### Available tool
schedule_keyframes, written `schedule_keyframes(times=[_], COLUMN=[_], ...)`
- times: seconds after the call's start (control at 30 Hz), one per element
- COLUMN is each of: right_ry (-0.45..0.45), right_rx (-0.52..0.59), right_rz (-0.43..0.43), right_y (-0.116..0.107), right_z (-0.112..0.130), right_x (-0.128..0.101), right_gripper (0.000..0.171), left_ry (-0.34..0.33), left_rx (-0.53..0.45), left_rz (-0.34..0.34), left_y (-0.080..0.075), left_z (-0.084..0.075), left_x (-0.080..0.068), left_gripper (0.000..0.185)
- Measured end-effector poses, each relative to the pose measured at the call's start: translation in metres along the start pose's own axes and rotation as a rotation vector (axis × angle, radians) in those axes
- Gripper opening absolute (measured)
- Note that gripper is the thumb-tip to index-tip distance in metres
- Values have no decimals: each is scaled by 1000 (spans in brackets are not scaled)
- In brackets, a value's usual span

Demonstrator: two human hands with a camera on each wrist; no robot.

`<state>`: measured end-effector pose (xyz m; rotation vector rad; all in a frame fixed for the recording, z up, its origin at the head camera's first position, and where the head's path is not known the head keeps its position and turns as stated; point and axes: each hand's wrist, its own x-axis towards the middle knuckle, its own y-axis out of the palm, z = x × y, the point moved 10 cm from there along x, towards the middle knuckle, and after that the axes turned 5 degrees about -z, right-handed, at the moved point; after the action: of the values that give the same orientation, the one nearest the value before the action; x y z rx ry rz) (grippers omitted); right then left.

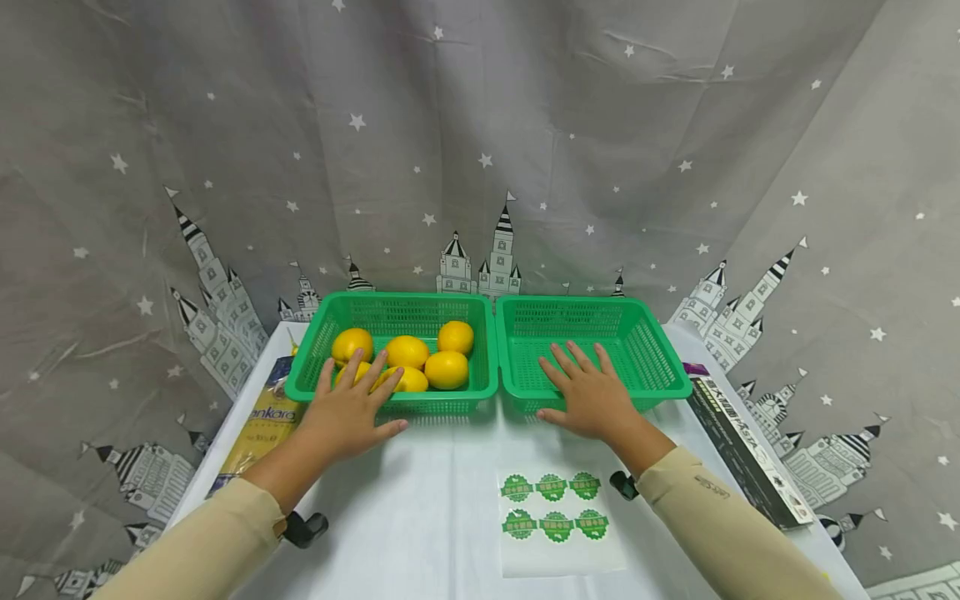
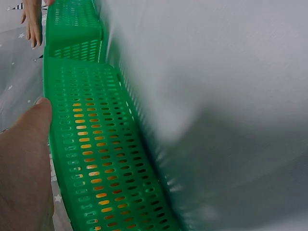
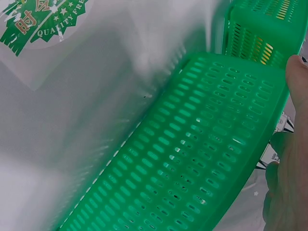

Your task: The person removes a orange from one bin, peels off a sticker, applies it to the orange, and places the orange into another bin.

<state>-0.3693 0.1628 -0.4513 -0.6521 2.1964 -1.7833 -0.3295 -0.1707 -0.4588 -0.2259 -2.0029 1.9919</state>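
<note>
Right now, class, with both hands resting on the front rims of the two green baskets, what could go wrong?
1. The left hand presses the front rim of the left basket; too much weight might tip it, and the lemons could roll out.
2. The right basket holds nothing, so the right hand could easily slide or flip it.
3. The sticker sheet lies near the right sleeve and might be dragged.

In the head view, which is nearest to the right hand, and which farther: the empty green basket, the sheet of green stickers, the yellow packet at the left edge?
From the right hand:
1. Empty green basket, directly under its fingers at the front rim.
2. Sheet of green stickers, on the table just below the wrist.
3. Yellow packet, far across, beyond the left hand.
</note>
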Motion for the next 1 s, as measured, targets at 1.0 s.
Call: schedule_keyframes(times=[1.0], right_ry=[59], right_rx=[546], right_rz=[-66], right_y=[-27], right_z=[86], right_x=[89], right_gripper=[81], left_ry=[-326], left_rx=[-504], left_rz=[-20], left_y=[42], left_z=[138], left_x=[1], left_gripper=[128])
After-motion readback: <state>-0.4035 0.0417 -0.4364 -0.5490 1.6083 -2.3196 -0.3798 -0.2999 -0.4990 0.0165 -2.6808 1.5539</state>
